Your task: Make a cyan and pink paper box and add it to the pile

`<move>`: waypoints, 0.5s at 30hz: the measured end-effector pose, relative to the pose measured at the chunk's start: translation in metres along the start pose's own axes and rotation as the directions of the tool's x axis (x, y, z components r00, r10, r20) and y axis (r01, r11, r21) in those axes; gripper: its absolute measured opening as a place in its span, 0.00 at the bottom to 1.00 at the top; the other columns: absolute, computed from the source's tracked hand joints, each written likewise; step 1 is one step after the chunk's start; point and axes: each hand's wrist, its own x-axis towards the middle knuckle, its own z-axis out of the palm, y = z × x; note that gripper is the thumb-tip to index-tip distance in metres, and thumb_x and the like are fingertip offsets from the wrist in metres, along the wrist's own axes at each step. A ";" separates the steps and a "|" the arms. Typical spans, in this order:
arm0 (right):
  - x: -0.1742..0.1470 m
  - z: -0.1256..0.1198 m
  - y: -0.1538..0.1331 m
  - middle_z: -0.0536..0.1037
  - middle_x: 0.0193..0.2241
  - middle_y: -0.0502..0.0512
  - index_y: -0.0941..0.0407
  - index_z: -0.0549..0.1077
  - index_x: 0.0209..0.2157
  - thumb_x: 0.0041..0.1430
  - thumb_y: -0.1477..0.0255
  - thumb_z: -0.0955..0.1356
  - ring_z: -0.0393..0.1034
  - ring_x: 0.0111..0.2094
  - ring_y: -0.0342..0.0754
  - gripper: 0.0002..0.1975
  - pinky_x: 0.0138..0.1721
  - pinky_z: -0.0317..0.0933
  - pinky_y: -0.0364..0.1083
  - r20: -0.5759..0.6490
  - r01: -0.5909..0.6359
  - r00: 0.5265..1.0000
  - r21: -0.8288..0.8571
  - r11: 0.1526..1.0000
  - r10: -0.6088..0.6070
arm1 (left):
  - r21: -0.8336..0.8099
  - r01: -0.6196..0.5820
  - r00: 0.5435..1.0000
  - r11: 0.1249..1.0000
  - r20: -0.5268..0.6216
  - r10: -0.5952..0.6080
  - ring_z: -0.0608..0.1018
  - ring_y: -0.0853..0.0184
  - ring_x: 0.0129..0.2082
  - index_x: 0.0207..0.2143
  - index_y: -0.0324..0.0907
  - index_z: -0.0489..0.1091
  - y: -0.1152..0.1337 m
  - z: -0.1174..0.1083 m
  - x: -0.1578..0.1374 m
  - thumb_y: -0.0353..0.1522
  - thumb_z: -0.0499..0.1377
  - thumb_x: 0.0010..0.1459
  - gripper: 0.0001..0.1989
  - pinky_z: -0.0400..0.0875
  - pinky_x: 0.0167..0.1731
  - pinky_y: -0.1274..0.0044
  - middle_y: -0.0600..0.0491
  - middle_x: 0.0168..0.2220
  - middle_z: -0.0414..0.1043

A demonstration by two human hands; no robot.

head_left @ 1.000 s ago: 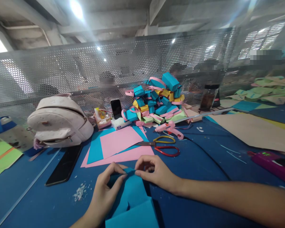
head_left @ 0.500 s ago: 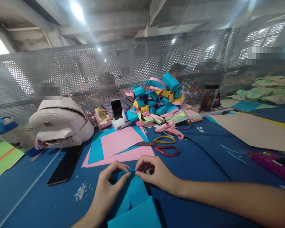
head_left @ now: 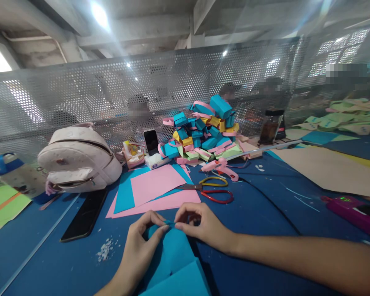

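The left hand (head_left: 143,242) and right hand (head_left: 205,228) pinched the far end of the folded blue paper (head_left: 174,253) between them; scissors (head_left: 200,186) lay just beyond, a smartphone (head_left: 84,216) left of both.

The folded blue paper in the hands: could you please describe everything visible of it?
The folded blue paper looks like plain, stiff card, with a crease above a broad lower panel. The left hand and the right hand pinch its narrow far end. It widens toward the picture's bottom edge, which cuts it off; whether it rests on the table is unclear.
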 end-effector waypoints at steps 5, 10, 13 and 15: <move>-0.001 0.001 0.000 0.75 0.26 0.50 0.59 0.76 0.30 0.52 0.70 0.73 0.66 0.27 0.42 0.06 0.26 0.56 0.40 0.010 0.002 1.000 0.005 1.000 -0.003 | 0.036 -0.030 0.999 0.999 0.025 0.029 0.74 0.67 0.32 0.27 0.42 0.69 -0.001 0.002 -0.004 0.33 0.62 0.57 0.07 0.67 0.34 0.80 0.54 0.29 0.73; -0.001 0.002 0.001 0.74 0.26 0.50 0.59 0.77 0.29 0.52 0.69 0.73 0.65 0.27 0.41 0.07 0.25 0.55 0.39 0.028 -0.019 0.999 0.028 0.999 0.018 | 0.034 -0.076 0.997 0.997 0.032 0.075 0.74 0.68 0.31 0.27 0.42 0.69 -0.001 0.003 -0.005 0.32 0.61 0.57 0.07 0.67 0.33 0.81 0.55 0.28 0.73; 0.000 0.001 0.000 0.74 0.25 0.50 0.59 0.77 0.29 0.52 0.69 0.73 0.65 0.27 0.41 0.07 0.25 0.55 0.39 0.042 -0.036 0.999 0.052 0.998 0.034 | 0.042 -0.105 0.994 0.994 0.045 0.103 0.74 0.68 0.30 0.27 0.42 0.69 -0.002 0.003 -0.005 0.31 0.60 0.58 0.07 0.67 0.33 0.81 0.55 0.28 0.73; 0.001 0.001 0.000 0.74 0.25 0.50 0.59 0.76 0.29 0.51 0.68 0.74 0.65 0.27 0.42 0.08 0.25 0.55 0.39 0.047 -0.043 0.998 0.061 0.997 0.041 | 0.053 -0.117 0.992 0.992 0.049 0.114 0.74 0.68 0.31 0.27 0.42 0.69 -0.002 0.003 -0.006 0.30 0.60 0.58 0.07 0.67 0.33 0.81 0.55 0.29 0.73</move>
